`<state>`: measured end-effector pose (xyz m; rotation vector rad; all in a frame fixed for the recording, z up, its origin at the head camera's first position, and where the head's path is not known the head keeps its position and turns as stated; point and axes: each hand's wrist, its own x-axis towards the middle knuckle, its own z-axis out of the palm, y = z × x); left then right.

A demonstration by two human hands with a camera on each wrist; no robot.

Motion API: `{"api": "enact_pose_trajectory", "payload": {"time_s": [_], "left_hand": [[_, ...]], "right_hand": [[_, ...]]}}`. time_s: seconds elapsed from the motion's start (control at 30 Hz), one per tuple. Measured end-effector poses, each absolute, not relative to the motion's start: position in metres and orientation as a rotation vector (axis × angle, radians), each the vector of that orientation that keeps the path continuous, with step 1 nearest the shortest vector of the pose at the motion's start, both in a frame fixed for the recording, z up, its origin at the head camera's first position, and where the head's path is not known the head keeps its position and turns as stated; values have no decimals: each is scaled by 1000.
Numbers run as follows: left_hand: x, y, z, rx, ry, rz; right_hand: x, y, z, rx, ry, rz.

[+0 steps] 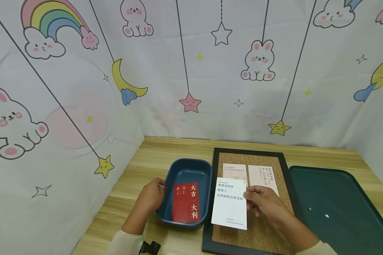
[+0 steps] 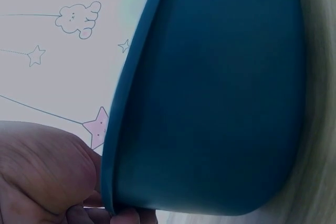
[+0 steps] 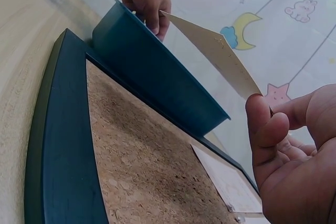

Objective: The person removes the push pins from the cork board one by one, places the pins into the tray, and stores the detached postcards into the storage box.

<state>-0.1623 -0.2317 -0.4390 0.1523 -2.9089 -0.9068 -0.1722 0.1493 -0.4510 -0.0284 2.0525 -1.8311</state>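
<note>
My left hand [image 1: 150, 195] holds the left rim of a dark blue plastic basin [image 1: 193, 173], its fingers curled over the edge in the left wrist view. Inside the basin lies a red card [image 1: 185, 203] with white and gold characters. My right hand [image 1: 268, 205] pinches a white printed card [image 1: 229, 212] by its right edge. That card hangs above a black-framed cork board [image 1: 236, 241], apart from the surface in the right wrist view. Two pale cards, one on the left [image 1: 234, 170] and one on the right [image 1: 262, 173], lie on the board's upper part.
A dark green tray [image 1: 341, 191] stands right of the cork board, with two small shiny pieces [image 1: 327, 215] on it. All stand on a wood-grain table [image 1: 178, 143]. A white cloth [image 1: 210, 120] with cartoon rabbits and stars hangs behind and at the sides.
</note>
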Motion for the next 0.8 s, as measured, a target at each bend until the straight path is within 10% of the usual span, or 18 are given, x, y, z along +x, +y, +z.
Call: {"api": "enact_pose_trajectory", "payload": {"time_s": [0.8], "left_hand": [[-161, -230, -435, 151, -2929, -890]], "right_hand": [[-174, 135, -451, -45, 1997, -1880]]}}
